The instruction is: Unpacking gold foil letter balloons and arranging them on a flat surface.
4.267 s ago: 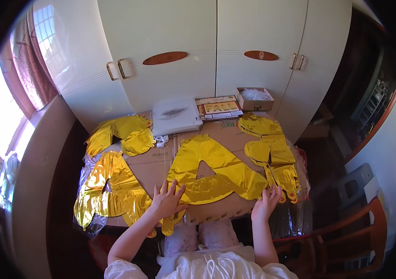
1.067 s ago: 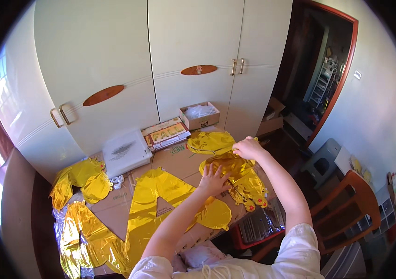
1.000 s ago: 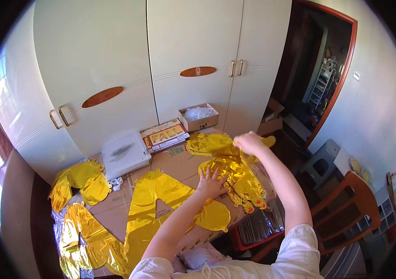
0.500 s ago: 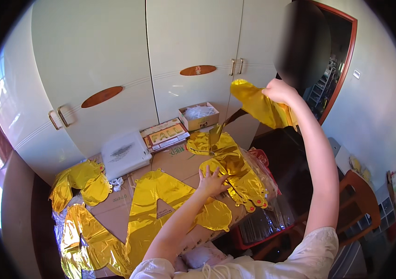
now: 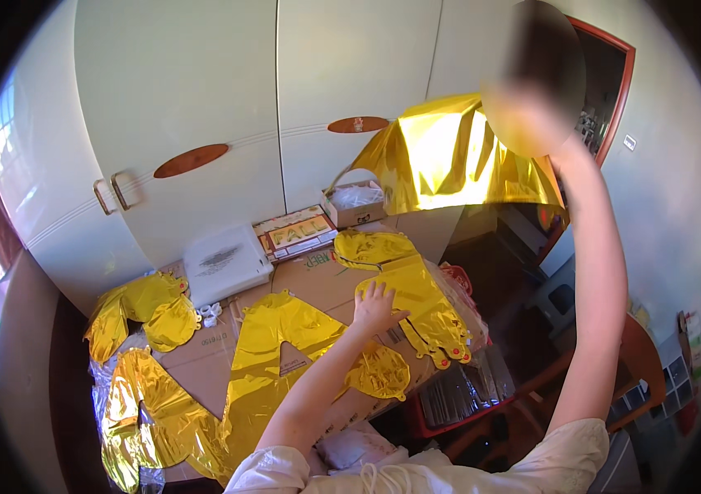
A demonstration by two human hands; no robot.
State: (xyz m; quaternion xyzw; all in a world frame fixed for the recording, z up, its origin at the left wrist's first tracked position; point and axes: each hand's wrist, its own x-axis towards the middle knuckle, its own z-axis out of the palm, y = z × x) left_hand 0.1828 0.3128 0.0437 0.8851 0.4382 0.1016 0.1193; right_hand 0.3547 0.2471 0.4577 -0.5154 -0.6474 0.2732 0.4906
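Note:
High at the right, my right hand (image 5: 537,120) holds up a flat gold foil balloon (image 5: 449,156), which spreads out leftward in front of the cupboard. A blurred patch covers its fingers. My left hand (image 5: 377,311) lies with fingers spread on a stack of flat gold foil balloons (image 5: 416,300) at the table's right side. Beneath my left forearm is a gold foil balloon with an open middle (image 5: 256,362). Two more uninflated balloons lie at the left: a folded one (image 5: 171,325) and a crinkled one (image 5: 177,428) nearer me.
Cardboard (image 5: 202,362) covers the table. Along its back stand a white plastic case (image 5: 223,262), a flat printed box (image 5: 297,234) and a small box of clear plastic pieces (image 5: 356,214). Cupboard doors (image 5: 177,82) rise behind. A wooden chair (image 5: 643,362) stands at the right.
My right hand has risen, lifting the foil balloon off the stack and opening it out wide. My left hand stays on the stack, its fingers shifted slightly up.

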